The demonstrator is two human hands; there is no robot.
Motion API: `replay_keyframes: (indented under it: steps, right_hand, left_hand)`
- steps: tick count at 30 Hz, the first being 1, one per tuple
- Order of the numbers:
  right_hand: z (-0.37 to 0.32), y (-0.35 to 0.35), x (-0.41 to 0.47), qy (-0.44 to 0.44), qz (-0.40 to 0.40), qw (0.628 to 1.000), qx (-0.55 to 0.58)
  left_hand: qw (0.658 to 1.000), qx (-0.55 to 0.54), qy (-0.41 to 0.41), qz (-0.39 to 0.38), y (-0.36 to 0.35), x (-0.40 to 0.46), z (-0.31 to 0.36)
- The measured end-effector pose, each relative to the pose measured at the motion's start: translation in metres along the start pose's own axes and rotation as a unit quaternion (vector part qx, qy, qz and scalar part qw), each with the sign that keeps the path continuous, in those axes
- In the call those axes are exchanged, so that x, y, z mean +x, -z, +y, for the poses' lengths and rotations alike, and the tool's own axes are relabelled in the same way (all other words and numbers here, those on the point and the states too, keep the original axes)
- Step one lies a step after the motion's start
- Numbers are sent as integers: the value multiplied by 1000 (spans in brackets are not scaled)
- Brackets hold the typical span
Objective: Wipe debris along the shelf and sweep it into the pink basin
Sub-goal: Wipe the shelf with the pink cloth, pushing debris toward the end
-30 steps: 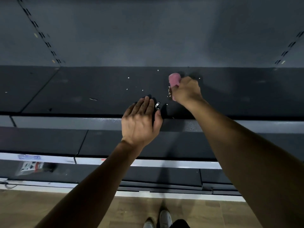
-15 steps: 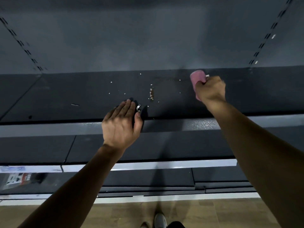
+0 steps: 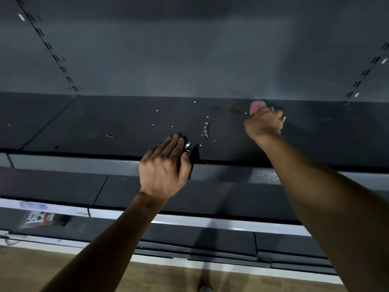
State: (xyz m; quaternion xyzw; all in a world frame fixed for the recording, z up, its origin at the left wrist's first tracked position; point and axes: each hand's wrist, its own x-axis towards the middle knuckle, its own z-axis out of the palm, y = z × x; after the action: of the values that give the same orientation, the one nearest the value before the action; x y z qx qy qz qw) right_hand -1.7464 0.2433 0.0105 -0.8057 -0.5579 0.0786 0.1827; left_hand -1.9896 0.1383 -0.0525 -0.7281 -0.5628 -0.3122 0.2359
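Pale crumbs lie scattered on the dark shelf (image 3: 105,121), with a small pile of debris (image 3: 206,130) near its middle. A faint brown streak (image 3: 235,111) runs from above the pile toward the back right. My right hand (image 3: 263,125) is closed on a pink cloth (image 3: 257,107) at the shelf's rear, right of the pile. At the front edge rests my left hand (image 3: 164,167), fingers together, left of the pile. A dark shape with a shiny metal bit (image 3: 188,146) sits by its thumb; whether it is held is unclear. No pink basin is in view.
A grey back panel (image 3: 189,55) with slotted uprights rises behind the shelf. Lower shelves step out below, and a red-and-white packet (image 3: 37,219) lies on one at the left. Wooden floor (image 3: 147,277) and a shoe tip (image 3: 205,289) show at the bottom.
My right hand has carried the pink cloth to the right and toward the back, away from the debris pile it was touching. The left hand has stayed at the shelf's front edge.
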Motion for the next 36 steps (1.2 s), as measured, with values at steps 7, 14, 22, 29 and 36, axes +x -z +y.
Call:
replay_keyframes:
  steps: [7,14,22,29,36]
  right_hand:
    - [-27,-8,16,52,-26,998,12]
    - [-61,-20,17,112,-113,980,119]
    - [-67,-2,-13,193,-182,948,177]
    - [-68,7,-24,135,-166,952,217]
    - [-29,19,-50,81,-25,969,234]
  left_hand:
    - [1000,-6,0,0,0,1,-1]
    - [1000,-10,2,-5,0,1,-1]
    - [1000,-10,1,-11,0,0,-2]
    - [1000,-18,8,-10,1,3,-1]
    - [1000,-19,18,-7,3,1,1]
